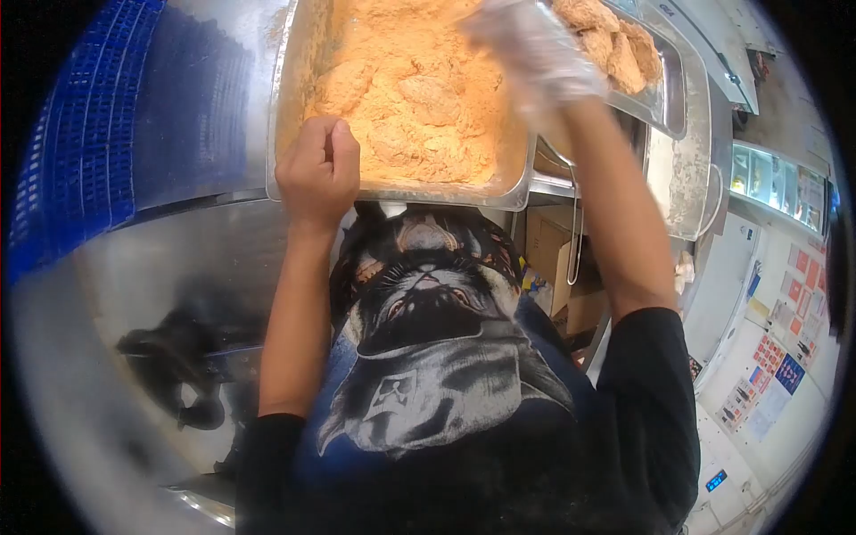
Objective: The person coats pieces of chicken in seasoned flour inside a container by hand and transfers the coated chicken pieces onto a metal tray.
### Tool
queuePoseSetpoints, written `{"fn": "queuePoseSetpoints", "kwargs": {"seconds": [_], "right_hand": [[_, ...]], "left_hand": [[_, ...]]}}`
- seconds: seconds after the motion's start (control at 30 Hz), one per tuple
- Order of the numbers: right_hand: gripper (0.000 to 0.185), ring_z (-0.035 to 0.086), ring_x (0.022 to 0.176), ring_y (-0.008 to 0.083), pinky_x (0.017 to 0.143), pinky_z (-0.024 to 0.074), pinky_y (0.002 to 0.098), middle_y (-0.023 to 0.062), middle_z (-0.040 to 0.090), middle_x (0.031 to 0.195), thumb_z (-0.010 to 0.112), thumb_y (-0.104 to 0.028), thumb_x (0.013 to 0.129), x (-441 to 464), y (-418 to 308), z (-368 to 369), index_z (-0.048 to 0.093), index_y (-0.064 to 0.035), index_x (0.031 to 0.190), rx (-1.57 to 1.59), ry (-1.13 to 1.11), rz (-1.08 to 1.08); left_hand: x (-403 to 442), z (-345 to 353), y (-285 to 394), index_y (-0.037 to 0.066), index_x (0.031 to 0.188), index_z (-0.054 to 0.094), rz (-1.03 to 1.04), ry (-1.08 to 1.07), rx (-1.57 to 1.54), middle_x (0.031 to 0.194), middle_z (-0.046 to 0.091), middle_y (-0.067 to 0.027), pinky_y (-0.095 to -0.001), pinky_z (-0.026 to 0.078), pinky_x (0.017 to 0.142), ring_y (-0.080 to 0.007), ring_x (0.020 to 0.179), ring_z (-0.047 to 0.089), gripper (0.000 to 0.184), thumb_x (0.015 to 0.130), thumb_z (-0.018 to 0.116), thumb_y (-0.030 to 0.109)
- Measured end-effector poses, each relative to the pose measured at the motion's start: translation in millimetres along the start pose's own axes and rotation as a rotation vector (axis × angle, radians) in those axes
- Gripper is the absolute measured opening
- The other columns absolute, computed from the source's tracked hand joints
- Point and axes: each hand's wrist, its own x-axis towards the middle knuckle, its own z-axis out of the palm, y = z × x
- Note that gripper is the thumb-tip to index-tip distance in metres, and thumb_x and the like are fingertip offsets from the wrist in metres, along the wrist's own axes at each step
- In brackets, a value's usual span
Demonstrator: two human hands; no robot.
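A deep metal tray (510, 198) holds orange-tinted flour (473, 134) with coated pieces (432, 96), which look like chicken, partly buried in it. My left hand (319, 169), bare, is closed in a fist at the tray's near left corner and appears to grip the rim. My right hand (539, 53) wears a clear plastic glove and hovers over the tray's right side. Motion smears its fingers, so whether they hold anything is unclear. Right beside it, more coated pieces (624, 55) are heaped in a second metal tray (675, 111).
Blue plastic crate (76, 134) stands at the left, beside a shiny steel surface (201, 98). At the right is a flour-dusted container (687, 183) with a wire handle (716, 201). Cardboard boxes (548, 241) sit below the tray. Papers (771, 357) hang on the right wall.
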Motion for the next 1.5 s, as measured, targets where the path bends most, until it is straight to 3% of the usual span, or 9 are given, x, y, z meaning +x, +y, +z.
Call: {"fn": "queuePoseSetpoints", "kwargs": {"seconds": [0.07, 0.13, 0.33, 0.5, 1.13, 1.2, 1.37, 1.43, 1.5], "right_hand": [[0.046, 0.072, 0.116, 0.0322, 0.103, 0.0534, 0.0407, 0.0201, 0.075, 0.122, 0.067, -0.041, 0.104, 48.2, 77.1, 29.0, 0.073, -0.0016, 0.128, -1.389, -0.629, -0.474], [0.046, 0.072, 0.114, 0.0372, 0.104, 0.0547, 0.0452, 0.0233, 0.075, 0.115, 0.069, -0.041, 0.101, 10.0, 52.5, 61.5, 0.073, -0.0020, 0.126, -1.144, -0.498, -0.066], [0.038, 0.074, 0.111, 0.0383, 0.094, 0.0594, 0.0468, 0.0235, 0.075, 0.110, 0.074, -0.031, 0.095, 14.2, 70.2, 77.6, 0.075, -0.0031, 0.121, -1.578, -0.833, -0.517], [0.038, 0.073, 0.112, 0.0397, 0.099, 0.0573, 0.0450, 0.0257, 0.076, 0.113, 0.071, -0.032, 0.094, 19.2, 52.8, 42.5, 0.079, 0.0010, 0.110, -1.693, -0.783, -0.338], [0.004, 0.068, 0.095, 0.0217, 0.090, 0.0541, 0.0424, 0.0110, 0.071, 0.105, 0.065, -0.003, 0.099, 52.1, 65.6, 38.5, 0.068, -0.0043, 0.101, -0.035, -0.334, 0.096], [0.014, 0.069, 0.100, 0.0213, 0.093, 0.0535, 0.0401, 0.0086, 0.073, 0.099, 0.070, -0.019, 0.100, 60.6, 79.9, 34.0, 0.069, -0.0056, 0.096, -0.561, -0.544, -0.035], [0.021, 0.066, 0.099, 0.0226, 0.092, 0.0528, 0.0351, 0.0125, 0.073, 0.105, 0.076, -0.022, 0.095, 94.5, 75.8, 56.1, 0.074, -0.0033, 0.103, -0.339, -0.185, 0.143], [0.028, 0.075, 0.099, 0.0343, 0.083, 0.0588, 0.0424, 0.0217, 0.076, 0.114, 0.074, -0.013, 0.090, 109.0, 89.0, 61.6, 0.077, 0.0011, 0.114, -1.659, -0.491, -0.477], [0.027, 0.075, 0.102, 0.0358, 0.085, 0.0591, 0.0423, 0.0222, 0.076, 0.116, 0.073, -0.014, 0.088, 97.1, 101.2, 76.4, 0.078, 0.0001, 0.111, -1.557, -0.444, -0.440]], "left_hand": [[-0.3, 0.7, -0.5, 0.004, 0.091, 0.069, 0.002, 0.021, -0.011, 0.068, 0.064, -0.0097, -0.0398, 0.050, 0.057, -0.0269, 0.058, 0.064, 0.009, 0.098, 0.068, 0.010], [-0.5, 2.1, -2.2, 0.005, 0.091, 0.070, 0.002, 0.044, -0.007, 0.068, 0.064, -0.0097, -0.0401, 0.050, 0.057, -0.0275, 0.059, 0.064, 0.009, 0.098, 0.068, 0.010], [-1.4, 2.5, -4.2, 0.004, 0.092, 0.071, 0.046, 0.079, 0.053, 0.072, 0.066, -0.0097, -0.0354, 0.050, 0.057, -0.0221, 0.057, 0.063, 0.009, 0.099, 0.068, 0.009], [-0.9, 1.1, -2.2, 0.004, 0.092, 0.071, 0.041, 0.083, 0.068, 0.073, 0.066, -0.0112, -0.0377, 0.051, 0.058, -0.0264, 0.060, 0.065, 0.007, 0.097, 0.069, 0.008], [2.6, -1.2, 1.3, 0.005, 0.087, 0.068, 0.066, 0.089, 0.027, 0.068, 0.064, -0.0123, -0.0417, 0.052, 0.058, -0.0307, 0.060, 0.065, 0.006, 0.093, 0.068, 0.007], [1.5, -2.1, 1.5, 0.004, 0.091, 0.070, 0.045, 0.056, 0.040, 0.071, 0.065, -0.0124, -0.0400, 0.052, 0.059, -0.0297, 0.062, 0.065, 0.005, 0.095, 0.069, 0.007], [1.7, -0.9, 0.6, 0.005, 0.090, 0.070, 0.042, 0.058, 0.037, 0.071, 0.065, -0.0122, -0.0407, 0.052, 0.059, -0.0299, 0.062, 0.065, 0.004, 0.094, 0.069, 0.007], [2.1, -0.9, 1.8, 0.005, 0.090, 0.069, 0.042, 0.060, 0.034, 0.071, 0.065, -0.0121, -0.0408, 0.052, 0.059, -0.0298, 0.062, 0.066, 0.004, 0.094, 0.069, 0.007], [3.2, -1.4, 1.2, 0.005, 0.090, 0.069, 0.038, 0.067, 0.038, 0.071, 0.065, -0.0121, -0.0409, 0.052, 0.059, -0.0297, 0.062, 0.066, 0.004, 0.093, 0.069, 0.006]]}}
